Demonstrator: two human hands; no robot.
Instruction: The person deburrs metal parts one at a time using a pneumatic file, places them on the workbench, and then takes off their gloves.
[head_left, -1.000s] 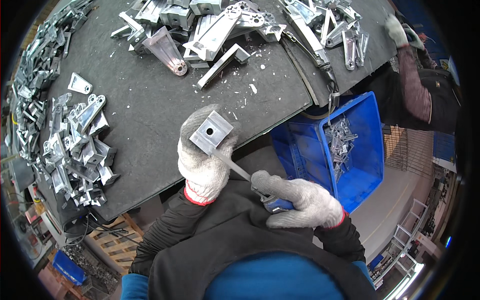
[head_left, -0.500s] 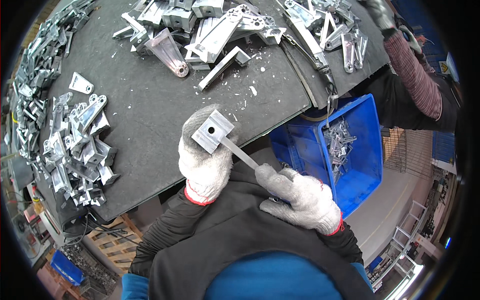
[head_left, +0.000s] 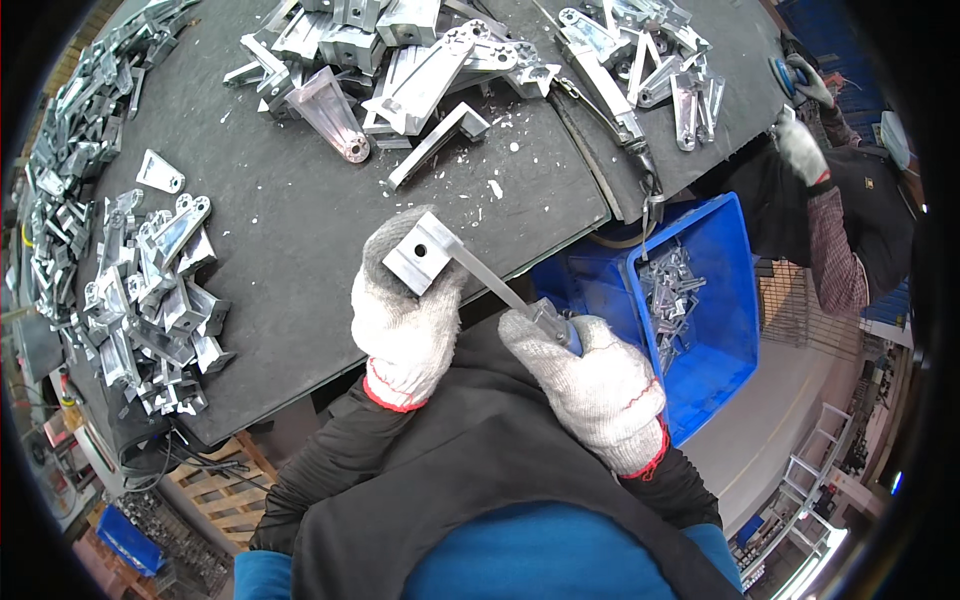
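My left hand point(head_left: 405, 320), in a white-and-grey knit glove, is closed around a silver metal bracket point(head_left: 420, 254), its square face with one round hole turned up. In my right hand point(head_left: 600, 385), gloved alike, is a flat file point(head_left: 492, 279) with a grey and blue grip. The narrow blade reaches up and left, its far end lying against the right edge of the bracket. Whether blade and bracket touch or only overlap is hard to tell. Both hands are in front of my body at the table's near edge.
A dark table point(head_left: 290, 235) bears a large heap of metal brackets point(head_left: 400, 60) and another pile point(head_left: 160, 290) at left. At right stands a blue bin point(head_left: 740, 300) with small metal parts in it. Beyond it, a co-worker's gloved hand point(head_left: 800, 148) shows, the other holding a round blue tool.
My right hand has turned and shifted slightly left and down, exposing the file's blue grip. The bracket has tilted a little. The co-worker's hands have moved down and right.
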